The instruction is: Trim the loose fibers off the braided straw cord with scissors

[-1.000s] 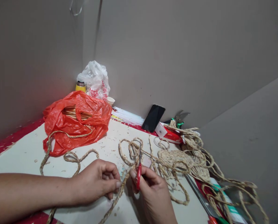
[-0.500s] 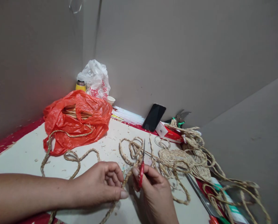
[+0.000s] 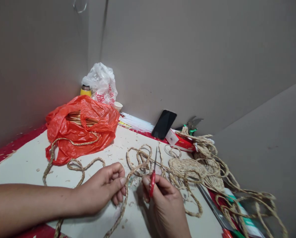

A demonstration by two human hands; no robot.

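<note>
My right hand [image 3: 164, 201] is closed around a small pair of red-handled scissors [image 3: 152, 183], whose thin dark blades point up and away from me. To its left, my left hand [image 3: 105, 188] has its fingers curled and thumb pressed to the index finger; what the pinch holds, if anything, is hidden. A braided straw rope [image 3: 124, 206] runs right beside the left fingertips, down toward the near edge and up into loose loops between the hands. Beyond my right hand lies a flat woven straw piece [image 3: 185, 168] with rope coils around it.
A red plastic bag [image 3: 103, 115] holding straw strands sits at the back left, by a yellow bottle [image 3: 85, 91] and a white plastic bag [image 3: 102, 81]. A phone [image 3: 164, 124] leans on the wall near pliers [image 3: 193, 124]. A long blade [image 3: 213, 206] lies at right. Scraps dot the white tabletop [image 3: 118, 145].
My left hand has drawn back slightly left and up from the rope, its thumb now closed against the index finger. The right hand with the scissors has shifted slightly right.
</note>
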